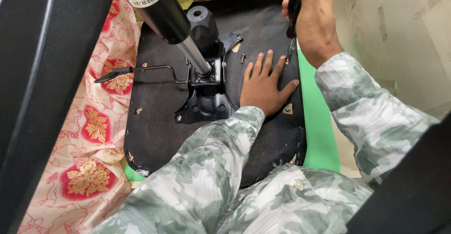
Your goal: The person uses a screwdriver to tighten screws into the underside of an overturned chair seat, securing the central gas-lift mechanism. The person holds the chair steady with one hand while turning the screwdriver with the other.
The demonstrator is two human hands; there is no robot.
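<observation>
left hand [264,86] flat on seat underside [159,121] | right hand [310,18] grips screwdriver [293,13]

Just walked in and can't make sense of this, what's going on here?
A person in a camouflage shirt is working on the underside of an upturned office chair seat. The left hand lies flat on the black seat bottom, beside the metal tilt mechanism and gas lift cylinder. The right hand holds a screwdriver upright, tip down near the seat's edge. A loose screw lies nearby.

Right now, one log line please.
left hand: flat on seat underside | right hand: gripping screwdriver, tip at seat edge
</observation>
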